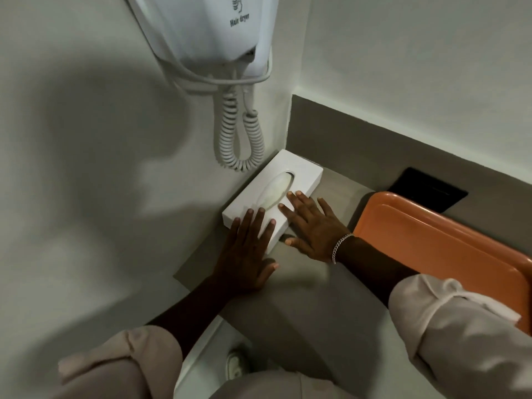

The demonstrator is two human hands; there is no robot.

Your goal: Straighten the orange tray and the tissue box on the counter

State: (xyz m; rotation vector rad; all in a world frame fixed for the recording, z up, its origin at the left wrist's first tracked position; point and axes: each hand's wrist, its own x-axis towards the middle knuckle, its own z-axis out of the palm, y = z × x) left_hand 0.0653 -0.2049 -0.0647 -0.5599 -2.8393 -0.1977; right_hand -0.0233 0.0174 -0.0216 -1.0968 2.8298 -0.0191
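White tissue box (288, 184) lies in the surface (302, 289) corner against the wall. Left hand (244, 260) and right hand (313, 226), fingers spread flat, press its near end. Orange tray (443, 243) sits just right, apart.

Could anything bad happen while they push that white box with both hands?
Maybe. The tissue box sits right under the hair dryer's curly cord, so pushing it farther into the corner might bump the cord. The right hand has its sleeve lying over the orange tray, so moving that arm could knock the tray crooked. The left hand looks flat, so it might slip.
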